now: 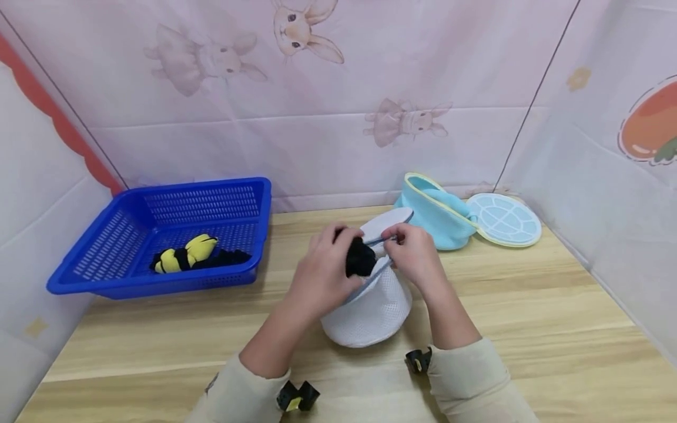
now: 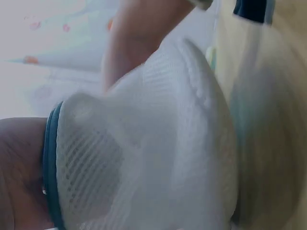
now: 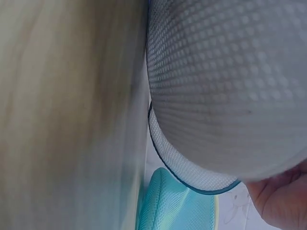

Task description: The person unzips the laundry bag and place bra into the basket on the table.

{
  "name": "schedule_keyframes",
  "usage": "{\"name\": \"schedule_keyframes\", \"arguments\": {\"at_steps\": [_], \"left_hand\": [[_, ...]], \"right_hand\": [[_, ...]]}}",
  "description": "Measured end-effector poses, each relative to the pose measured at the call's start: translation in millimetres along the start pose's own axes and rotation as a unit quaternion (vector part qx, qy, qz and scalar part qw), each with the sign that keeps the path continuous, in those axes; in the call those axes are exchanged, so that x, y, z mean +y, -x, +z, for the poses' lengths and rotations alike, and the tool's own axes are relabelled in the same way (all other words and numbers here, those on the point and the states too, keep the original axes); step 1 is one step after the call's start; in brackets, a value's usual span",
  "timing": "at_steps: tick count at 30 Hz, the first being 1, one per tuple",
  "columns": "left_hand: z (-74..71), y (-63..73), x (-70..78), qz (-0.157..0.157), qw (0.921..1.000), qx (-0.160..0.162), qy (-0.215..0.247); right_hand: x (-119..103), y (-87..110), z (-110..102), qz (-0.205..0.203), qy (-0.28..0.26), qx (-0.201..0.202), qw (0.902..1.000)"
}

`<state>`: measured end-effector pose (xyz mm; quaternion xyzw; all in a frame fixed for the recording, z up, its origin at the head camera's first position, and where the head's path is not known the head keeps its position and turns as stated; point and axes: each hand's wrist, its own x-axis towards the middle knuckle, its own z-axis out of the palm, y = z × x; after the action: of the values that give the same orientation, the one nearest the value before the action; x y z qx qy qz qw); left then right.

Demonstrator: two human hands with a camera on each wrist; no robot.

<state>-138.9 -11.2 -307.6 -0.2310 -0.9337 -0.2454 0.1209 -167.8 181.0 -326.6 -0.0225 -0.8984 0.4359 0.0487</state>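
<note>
A white mesh laundry bag (image 1: 367, 317) with a grey-blue zip edge stands on the table, its round lid (image 1: 386, 223) tipped back. At the bag's mouth my left hand (image 1: 327, 264) grips a bundle of black cloth (image 1: 361, 257), and its thumb lies along the rim. My right hand (image 1: 415, 252) pinches the zip edge on the other side. The left wrist view shows the mesh wall (image 2: 144, 143) with the left hand at its blue rim. Seen from the right wrist, the bag bulges close to the camera, fingers of the right hand at its edge.
A blue plastic basket (image 1: 264, 229) at the left holds a yellow-and-black cloth bundle (image 1: 185, 255) and some black cloth (image 1: 227, 258). Behind the bag at the right, a turquoise mesh bag (image 1: 444, 223) lies open, its round lid (image 1: 505, 218) beside the printed curtain wall.
</note>
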Motion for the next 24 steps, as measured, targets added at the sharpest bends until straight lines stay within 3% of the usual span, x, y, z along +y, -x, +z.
{"name": "schedule_keyframes", "arguments": {"at_steps": [6, 9, 11, 14, 18, 21, 24], "left_hand": [[-29.4, -3.0, -33.6, -0.053, 0.9907, 0.122, 0.028], [-50.8, -0.1, -57.2, -0.091, 0.9836, 0.153, 0.030], [-65.8, 5.1, -75.2, -0.130, 0.9793, 0.152, 0.028], [-83.5, 15.2, -101.8, -0.195, 0.9726, 0.126, 0.016], [-96.0, 26.0, -132.7, -0.270, 0.9623, 0.031, -0.004], [-97.7, 28.2, -149.7, -0.296, 0.9519, -0.079, -0.017], [-94.1, 25.5, -157.5, -0.290, 0.9436, -0.159, -0.020]], "right_hand": [[1.2, -0.9, -1.4, -0.013, 0.021, 0.018, 0.9995], [0.5, -1.5, -3.3, -0.022, 0.028, 0.016, 0.9993], [-2.2, -2.2, -3.0, -0.025, 0.038, 0.008, 0.9989], [-5.9, -2.3, -1.5, -0.019, 0.044, -0.018, 0.9987], [-11.3, 0.8, 3.0, -0.019, 0.001, -0.041, 0.9990], [-14.3, 3.8, 6.7, -0.014, -0.081, -0.049, 0.9955], [-15.2, 5.3, 8.5, 0.003, -0.206, -0.053, 0.9771]]}}
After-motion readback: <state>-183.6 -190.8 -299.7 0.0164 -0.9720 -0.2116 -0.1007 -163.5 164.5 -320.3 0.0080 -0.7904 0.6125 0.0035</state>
